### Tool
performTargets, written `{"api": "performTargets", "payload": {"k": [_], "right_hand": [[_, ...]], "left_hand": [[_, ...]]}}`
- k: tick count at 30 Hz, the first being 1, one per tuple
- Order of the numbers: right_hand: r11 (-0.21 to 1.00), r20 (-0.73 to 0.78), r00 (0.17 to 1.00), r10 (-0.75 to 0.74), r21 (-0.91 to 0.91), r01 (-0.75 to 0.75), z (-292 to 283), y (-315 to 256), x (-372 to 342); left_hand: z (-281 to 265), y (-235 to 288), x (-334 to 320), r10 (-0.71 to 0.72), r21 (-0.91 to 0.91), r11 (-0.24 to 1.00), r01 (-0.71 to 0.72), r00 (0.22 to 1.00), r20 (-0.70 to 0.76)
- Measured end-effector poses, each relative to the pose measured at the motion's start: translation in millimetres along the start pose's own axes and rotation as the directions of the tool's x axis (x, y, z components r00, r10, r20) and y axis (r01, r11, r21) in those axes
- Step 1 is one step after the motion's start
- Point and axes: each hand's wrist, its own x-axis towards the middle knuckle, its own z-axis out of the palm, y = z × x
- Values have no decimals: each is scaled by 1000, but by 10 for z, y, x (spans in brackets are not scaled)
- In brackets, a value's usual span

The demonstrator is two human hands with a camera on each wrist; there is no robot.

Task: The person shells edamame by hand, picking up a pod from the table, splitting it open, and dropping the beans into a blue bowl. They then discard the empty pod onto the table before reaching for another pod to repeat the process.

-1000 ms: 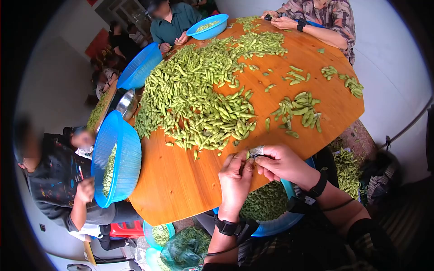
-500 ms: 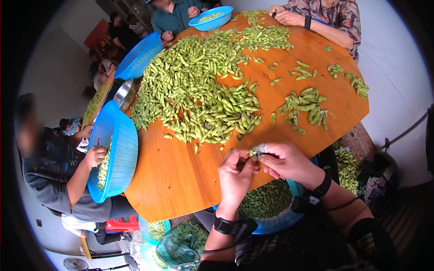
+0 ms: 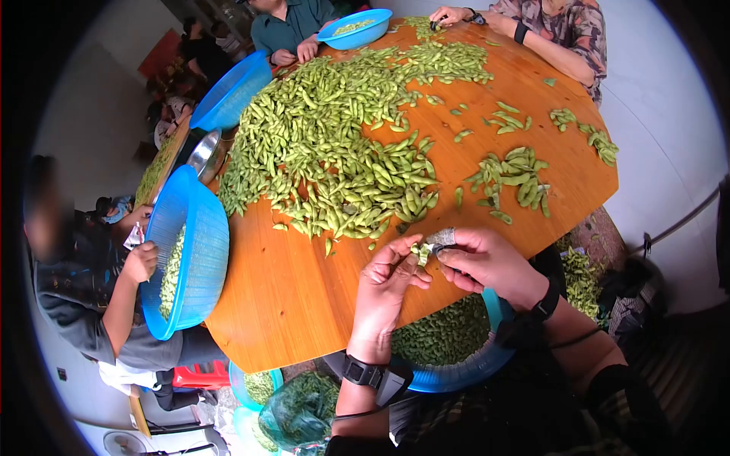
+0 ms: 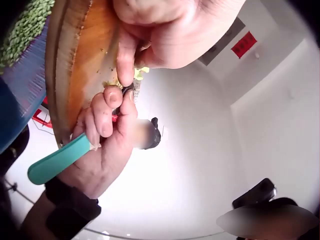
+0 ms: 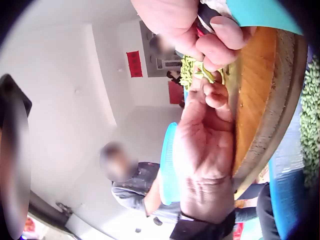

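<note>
Over the table's near edge, my left hand (image 3: 386,285) pinches a soybean pod (image 3: 420,252) between thumb and fingers. The pod looks split, with its pale inside showing, also in the right wrist view. My right hand (image 3: 487,262) meets it from the right, gripping a small tool with a turquoise handle (image 4: 60,159) and a dark, red-marked part near the thumb. The tool's tip is hidden by fingers. A whitish wrap (image 3: 442,236) covers part of the right index finger. Below both hands, a blue basin (image 3: 437,381) holds many shelled green beans.
A large heap of pods (image 3: 327,144) covers the middle of the wooden table (image 3: 266,304), with a smaller cluster (image 3: 513,173) at right. Blue basins (image 3: 199,251) stand along the left edge near a metal bowl (image 3: 204,156). Several people sit around; a green mesh bag (image 3: 296,418) lies below.
The pod between my hands now shows its pale inside, and my fingers have spread a little. At left, another person's hand reached into the basin and has lifted back to its rim.
</note>
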Motion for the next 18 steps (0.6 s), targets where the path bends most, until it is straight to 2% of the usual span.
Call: {"api": "performTargets", "payload": {"k": [3,8,13,18], "right_hand": [[997,-48,996,-81,-5,81,54,112,25],[992,-66,991,-117,-60,113,77,158,16],[991,-66,991,-114,-84,108,79,123,9],[995,-85,991,-99,-16,98,85,106,9]], "left_hand": [[-1,-25,7,0,55,998,-3,999,50],[57,-53,10,7,125,992,-2,999,-38],[17,-89,33,11,84,996,-7,999,-37],[16,-68,18,15,37,999,-14,1000,-21]]}}
